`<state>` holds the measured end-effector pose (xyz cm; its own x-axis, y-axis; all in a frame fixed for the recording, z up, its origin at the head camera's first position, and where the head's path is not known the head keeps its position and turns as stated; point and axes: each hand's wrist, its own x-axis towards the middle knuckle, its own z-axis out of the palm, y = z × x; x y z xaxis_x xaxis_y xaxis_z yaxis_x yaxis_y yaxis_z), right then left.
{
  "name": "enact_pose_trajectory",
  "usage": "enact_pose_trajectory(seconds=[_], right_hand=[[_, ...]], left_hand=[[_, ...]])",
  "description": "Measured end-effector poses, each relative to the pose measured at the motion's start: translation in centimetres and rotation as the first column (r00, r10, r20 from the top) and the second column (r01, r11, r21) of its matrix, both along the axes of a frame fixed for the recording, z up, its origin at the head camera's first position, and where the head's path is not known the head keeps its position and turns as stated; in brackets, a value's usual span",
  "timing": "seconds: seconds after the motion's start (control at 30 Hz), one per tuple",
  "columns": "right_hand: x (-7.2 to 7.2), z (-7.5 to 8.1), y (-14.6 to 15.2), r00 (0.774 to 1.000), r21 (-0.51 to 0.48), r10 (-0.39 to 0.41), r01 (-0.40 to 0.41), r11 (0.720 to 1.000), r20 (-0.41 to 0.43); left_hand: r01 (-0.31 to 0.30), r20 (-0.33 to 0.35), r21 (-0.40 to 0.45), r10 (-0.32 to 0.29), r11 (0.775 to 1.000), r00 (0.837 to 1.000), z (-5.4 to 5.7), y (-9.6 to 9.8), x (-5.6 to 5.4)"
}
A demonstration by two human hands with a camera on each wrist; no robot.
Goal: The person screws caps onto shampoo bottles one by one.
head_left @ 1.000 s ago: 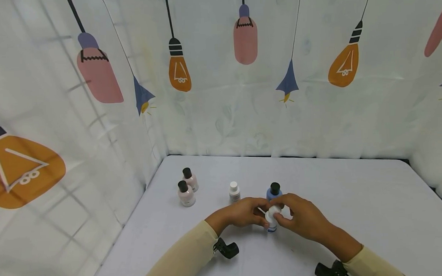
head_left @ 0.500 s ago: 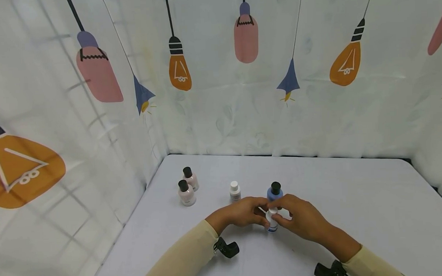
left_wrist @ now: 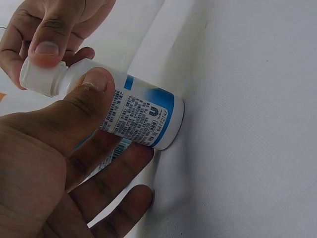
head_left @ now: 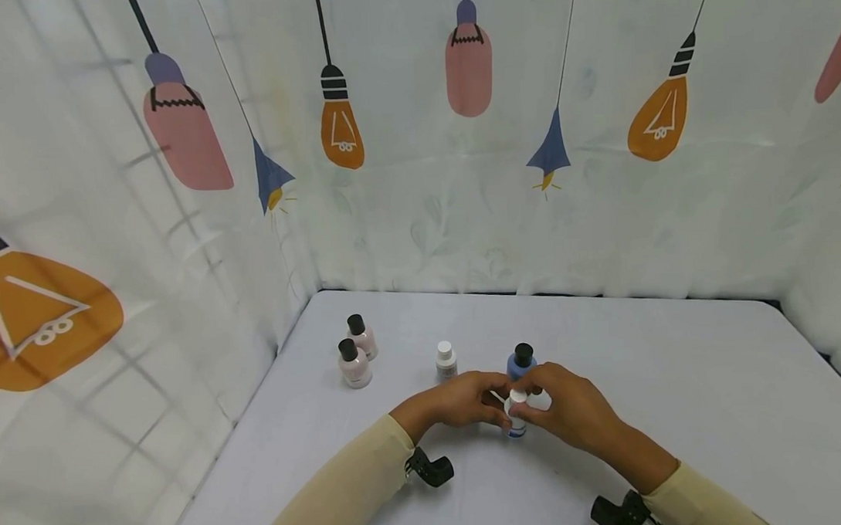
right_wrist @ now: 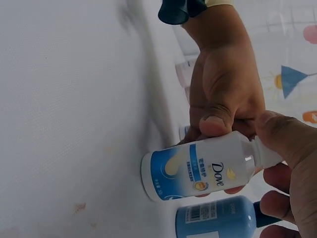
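Observation:
My left hand (head_left: 460, 400) grips a small white Dove bottle (right_wrist: 203, 166) with a blue lower label, thumb on one side and fingers on the other. The bottle stands on the white table, its base at the cloth in both wrist views. At its top, my right hand (head_left: 572, 408) pinches the white cap (left_wrist: 42, 79) between thumb and fingers. The cap sits at the bottle's neck, and a bit of neck shows below it. Close behind my right fingers stands a blue bottle (head_left: 521, 361) with a black cap.
Left of the blue bottle stands another small white bottle (head_left: 446, 362). Two pale pink bottles (head_left: 355, 369) with black caps stand farther left, near the table's edge. Patterned cloth walls (head_left: 419, 216) enclose the table (head_left: 676, 408) at the back and sides.
The white cap, higher and tilted in my right fingers a second ago, has come down onto the bottle's neck. My left hand has kept its grip in the same place.

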<state>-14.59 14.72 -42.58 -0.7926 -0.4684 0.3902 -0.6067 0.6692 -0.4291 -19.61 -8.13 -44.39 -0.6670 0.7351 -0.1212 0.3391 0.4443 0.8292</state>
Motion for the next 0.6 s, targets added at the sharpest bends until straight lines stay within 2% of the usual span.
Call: enact_pose_trajectory(seconds=[0.07,0.17,0.27,0.37,0.43,0.5,0.6], right_hand=[[0.1,0.1,0.0,0.999,0.023,-0.021,0.020,1.000,0.037],[0.0,0.1,0.3,1.000,0.032,0.000,-0.001,0.999,0.029],[-0.1,0.1,0.8,0.996,0.018,0.089,-0.088,0.996,-0.026],[-0.4,0.0,1.1,0.977,0.030,0.195,-0.193,0.981,-0.091],[-0.5,0.0,1.2,0.965,0.047,0.233,-0.229,0.972,-0.124],[-0.6,0.0,1.2,0.960,0.055,0.239,-0.234,0.971,-0.142],[-0.5,0.0,1.1,0.970,0.041,0.206,-0.202,0.978,-0.129]], left_hand=[[0.002,0.012,0.016,-0.002,1.000,1.000,0.0,0.0,0.0],[0.008,0.025,0.038,-0.009,0.999,1.000,0.1,0.0,0.0],[0.008,0.032,0.044,-0.010,0.999,0.999,0.1,-0.1,0.1],[0.000,0.032,0.037,-0.001,0.999,0.999,0.1,-0.2,0.1],[0.000,0.030,0.036,-0.001,0.999,1.000,0.0,-0.2,0.1],[0.007,0.023,0.037,-0.008,0.999,1.000,0.0,-0.2,0.0],[0.015,0.015,0.041,-0.016,0.999,1.000,0.0,-0.1,0.0]])
